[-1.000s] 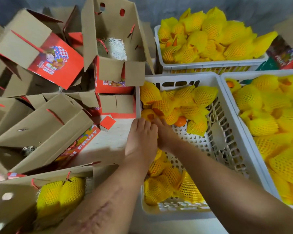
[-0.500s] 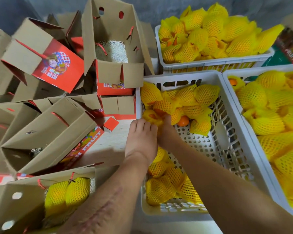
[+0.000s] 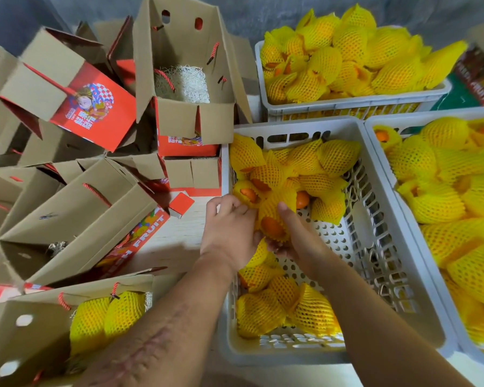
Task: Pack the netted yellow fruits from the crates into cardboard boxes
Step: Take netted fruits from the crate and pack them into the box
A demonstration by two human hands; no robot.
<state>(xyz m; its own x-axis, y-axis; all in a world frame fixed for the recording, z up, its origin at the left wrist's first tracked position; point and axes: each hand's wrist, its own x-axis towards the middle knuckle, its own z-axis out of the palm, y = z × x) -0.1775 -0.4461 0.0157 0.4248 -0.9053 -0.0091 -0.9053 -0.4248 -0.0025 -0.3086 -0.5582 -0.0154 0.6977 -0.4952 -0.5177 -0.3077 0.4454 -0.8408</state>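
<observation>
Grey floor, boxes left, crates right | my left hand [image 3: 229, 227] and right hand [image 3: 294, 236] now grasp one netted orange [image 3: 274, 222], lifted from middle crate [image 3: 375, 247] | next: bottom-left box [image 3: 25, 331].

Three crates on the right: middle crate [image 3: 375, 247] nearest centre, far crate [image 3: 355, 103] behind it, right crate [image 3: 380, 141] touching its right side. All hold netted fruits [image 3: 333, 157]. Left hand [image 3: 229, 227] and right hand [image 3: 299, 236] meet over the middle crate's left part, either side of one netted fruit [image 3: 274, 216]. Cardboard boxes [image 3: 76, 213] piled left of the crates. Near-left box [image 3: 25, 331] holds two netted fruits. An upright open box [image 3: 190, 118] stands behind the pile.
</observation>
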